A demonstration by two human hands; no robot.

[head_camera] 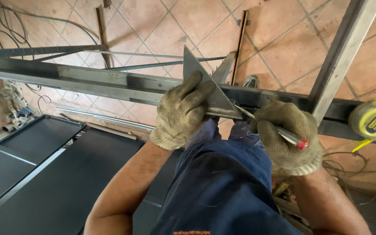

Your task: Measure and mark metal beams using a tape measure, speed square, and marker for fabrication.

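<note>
Our left hand (181,114) presses the triangular steel square (205,89) flat on the steel bar (109,85), fingers closed over it. Our right hand (289,139) grips the scriber (268,126), its tip at the square's edge. We judge firm pressure and a steady stroke best.

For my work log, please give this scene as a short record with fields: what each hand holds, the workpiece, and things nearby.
Left hand: gloved, presses a metal triangle square on the steel bar
Right hand: gloved, holds a scriber with red end, tip at the square's edge
Nearby: yellow tape measure on the bar
Below: dark metal panel, tiled floor
</note>
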